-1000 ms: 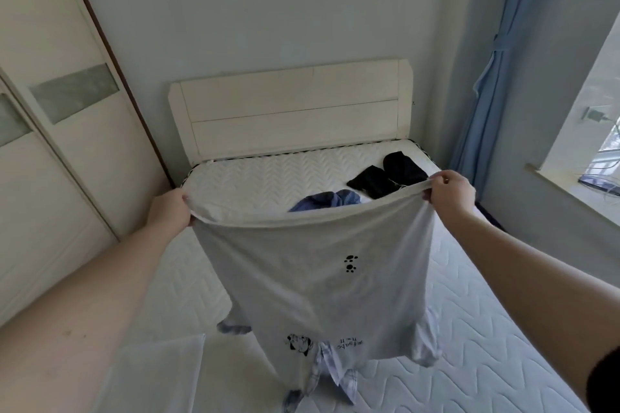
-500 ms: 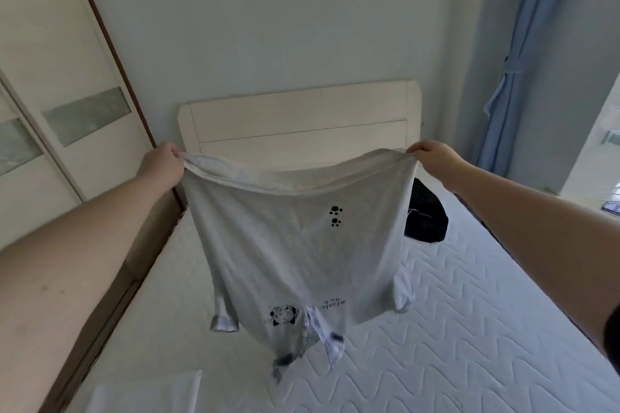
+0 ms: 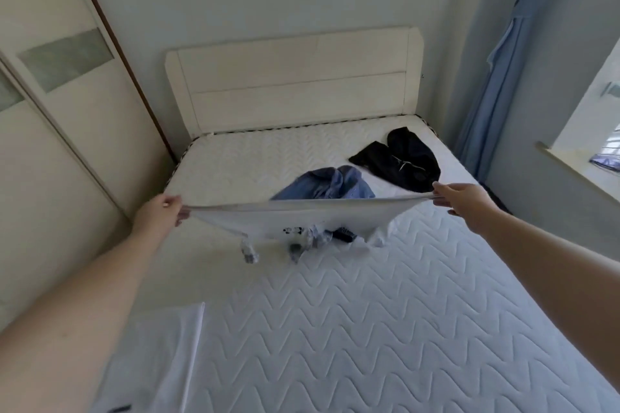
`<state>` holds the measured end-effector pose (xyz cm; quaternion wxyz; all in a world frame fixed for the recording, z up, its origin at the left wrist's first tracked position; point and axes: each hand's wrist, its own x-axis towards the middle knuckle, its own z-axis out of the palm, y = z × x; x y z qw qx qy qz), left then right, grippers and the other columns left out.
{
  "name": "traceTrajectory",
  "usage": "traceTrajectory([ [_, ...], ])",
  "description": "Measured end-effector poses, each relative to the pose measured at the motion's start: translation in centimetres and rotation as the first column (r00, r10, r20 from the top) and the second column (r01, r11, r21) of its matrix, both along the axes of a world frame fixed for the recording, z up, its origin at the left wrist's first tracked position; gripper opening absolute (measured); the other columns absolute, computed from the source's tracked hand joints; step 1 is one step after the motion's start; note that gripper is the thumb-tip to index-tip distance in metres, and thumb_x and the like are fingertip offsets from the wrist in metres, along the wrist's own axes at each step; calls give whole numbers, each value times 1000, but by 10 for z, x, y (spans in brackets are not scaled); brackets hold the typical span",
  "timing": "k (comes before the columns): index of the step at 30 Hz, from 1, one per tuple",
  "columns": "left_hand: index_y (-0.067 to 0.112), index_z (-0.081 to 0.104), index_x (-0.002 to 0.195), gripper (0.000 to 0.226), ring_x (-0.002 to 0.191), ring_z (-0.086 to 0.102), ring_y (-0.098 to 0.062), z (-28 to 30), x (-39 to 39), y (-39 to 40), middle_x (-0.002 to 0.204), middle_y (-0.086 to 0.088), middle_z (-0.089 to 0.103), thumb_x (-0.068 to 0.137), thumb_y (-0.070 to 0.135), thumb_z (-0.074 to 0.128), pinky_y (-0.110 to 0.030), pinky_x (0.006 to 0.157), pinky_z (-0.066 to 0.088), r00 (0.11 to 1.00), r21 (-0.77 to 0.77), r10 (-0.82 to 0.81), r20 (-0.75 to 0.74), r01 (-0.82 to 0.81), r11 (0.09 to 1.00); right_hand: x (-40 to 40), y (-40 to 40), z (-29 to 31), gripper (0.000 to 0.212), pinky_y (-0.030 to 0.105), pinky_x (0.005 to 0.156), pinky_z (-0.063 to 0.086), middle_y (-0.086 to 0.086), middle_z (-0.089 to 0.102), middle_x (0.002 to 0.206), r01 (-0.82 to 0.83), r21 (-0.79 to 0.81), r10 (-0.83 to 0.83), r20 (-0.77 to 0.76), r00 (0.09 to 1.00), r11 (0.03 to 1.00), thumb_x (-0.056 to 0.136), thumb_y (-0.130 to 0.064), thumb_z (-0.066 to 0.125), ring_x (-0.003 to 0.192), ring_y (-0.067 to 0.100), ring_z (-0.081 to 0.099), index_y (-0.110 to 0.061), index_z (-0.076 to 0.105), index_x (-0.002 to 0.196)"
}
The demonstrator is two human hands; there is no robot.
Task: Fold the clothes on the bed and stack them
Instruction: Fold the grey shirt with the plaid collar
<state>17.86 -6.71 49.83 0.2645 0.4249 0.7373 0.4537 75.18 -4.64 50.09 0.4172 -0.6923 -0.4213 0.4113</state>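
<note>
The bed point(image 3: 385, 329) fills the view, its white mattress quilted in zigzag lines, with a cream headboard point(image 3: 295, 77) at the far end. Above its middle a pale grey T-shirt point(image 3: 295, 216) is stretched nearly flat in the air, hem edge taut between the hands, its body blurred and trailing down toward the mattress; a dark print and checked trim show along the low edge. A black garment point(image 3: 401, 159) lies far right, a blue denim piece point(image 3: 327, 184) just behind the shirt. A folded white cloth point(image 3: 161, 355) sits near left. The left hand point(image 3: 161, 214) and right hand point(image 3: 461, 196) each have their grip pinched shut on a hem corner.
</note>
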Motion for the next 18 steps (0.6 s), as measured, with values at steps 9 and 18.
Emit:
traceTrajectory([
  [9, -7, 60, 98, 13, 57, 64, -21, -181, 22, -152, 81, -19, 61, 88, -1, 66, -40, 79, 58, 980, -325, 172, 101, -131, 937, 10, -124, -179, 13, 17, 50, 46, 7, 67, 74, -9, -320, 3, -20, 1000, 947, 95, -12, 62, 49, 0, 65, -3, 67, 103],
  [18, -5, 63, 101, 17, 90, 67, -42, -254, 40, -264, 100, -31, 66, 86, 1, 68, -55, 90, 52, 978, -480, 209, 9, -179, 859, 19, -230, -244, 15, 23, 64, 47, 12, 68, 89, -36, -460, -2, -80, 997, 887, 97, -11, 59, 75, 13, 65, -3, 66, 108],
])
